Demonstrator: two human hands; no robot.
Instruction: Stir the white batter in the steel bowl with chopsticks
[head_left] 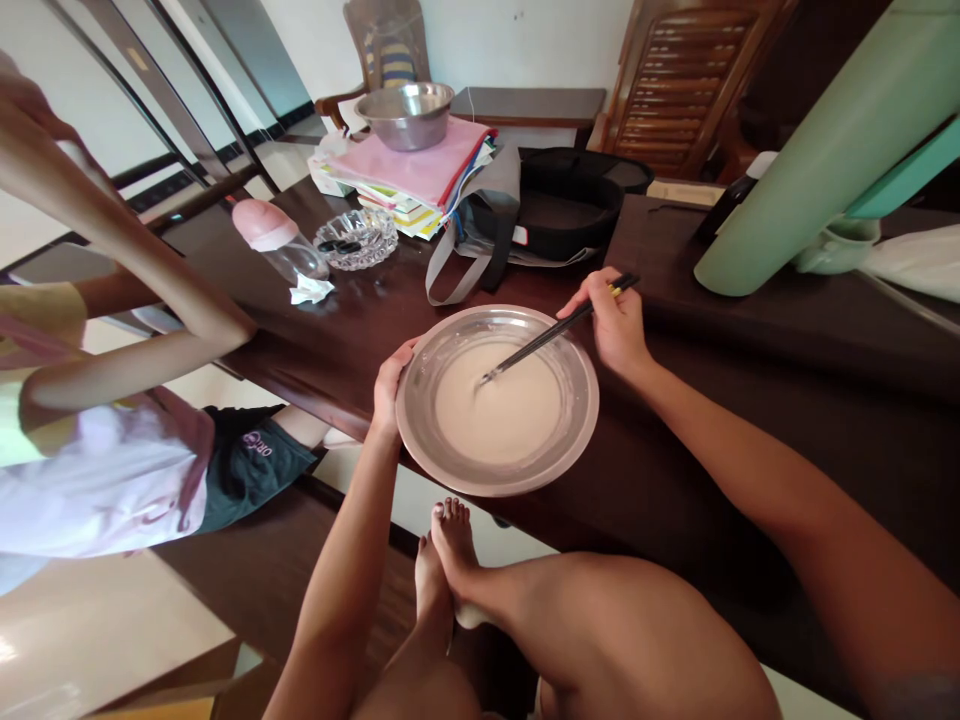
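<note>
A wide metal bowl (422,440) sits at the edge of the dark wooden table, with a pale, creamy liquid (510,420) inside it. My left hand (391,385) grips the bowl's left rim, its fingers partly hidden behind the wall. Above the right rim, my right hand (616,320) is closed around a pair of dark chopsticks (544,338). Their tips dip into the liquid near the bowl's middle, and their upper ends show yellow marks.
Beyond the bowl stand a black and grey bag (555,215), a glass ashtray (358,240), a pink-capped bottle (270,235) and a crumpled tissue (310,289). A second metal bowl (409,120) tops a stack of books (405,205). A green cylinder (810,170) rises at right. Another person's arm (150,240) leans at left.
</note>
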